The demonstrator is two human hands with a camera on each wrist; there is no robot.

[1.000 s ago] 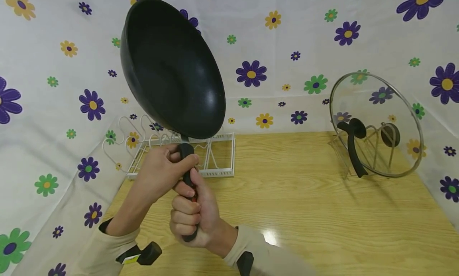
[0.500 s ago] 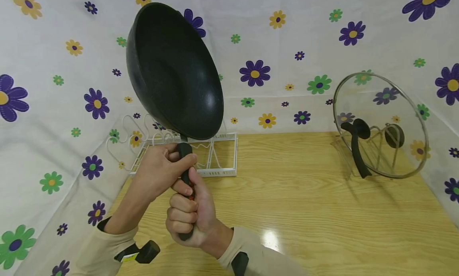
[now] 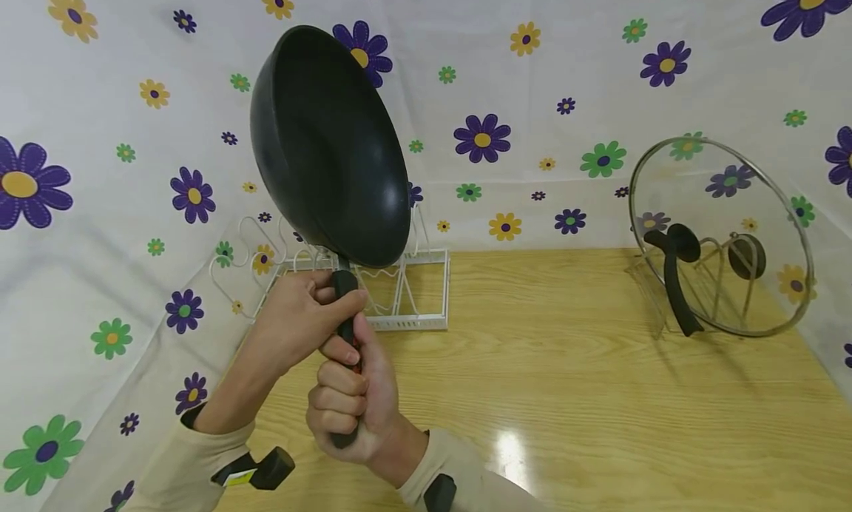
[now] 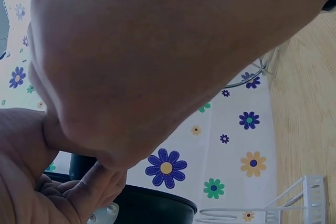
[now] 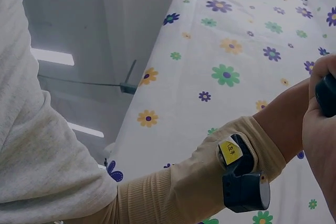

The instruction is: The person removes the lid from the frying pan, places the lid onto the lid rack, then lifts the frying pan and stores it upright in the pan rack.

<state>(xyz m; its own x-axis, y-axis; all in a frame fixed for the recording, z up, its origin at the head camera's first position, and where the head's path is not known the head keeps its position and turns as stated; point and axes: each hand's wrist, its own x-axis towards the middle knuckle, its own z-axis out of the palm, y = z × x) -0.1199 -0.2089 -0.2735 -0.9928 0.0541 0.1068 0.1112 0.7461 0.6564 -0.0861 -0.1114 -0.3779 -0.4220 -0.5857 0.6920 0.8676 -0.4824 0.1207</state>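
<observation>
A black wok (image 3: 333, 149) is held up in the air, its hollow side turned to the right and partly toward me. My left hand (image 3: 293, 320) pinches the upper part of its black handle (image 3: 343, 283), thumb across the front. Lower down, my right hand (image 3: 359, 405) wraps its fingers round the same handle, touching the left. In the left wrist view the back of my left hand (image 4: 121, 66) covers much of the picture, with the wok (image 4: 157, 208) below it. The handle's end (image 5: 328, 95) shows at the right edge of the right wrist view.
Behind the wok, a white wire rack (image 3: 414, 322) stands on the wooden table (image 3: 566, 393), partly hidden. At the right, a glass lid (image 3: 725, 216) with a black handle leans upright in a wire stand (image 3: 717, 283). A flowered cloth (image 3: 532, 127) encloses the back and sides.
The wok has sunk a little and turned more side-on, so its outer left wall shows more. Both hands keep their hold on the handle. The background has shifted right in the head view.
</observation>
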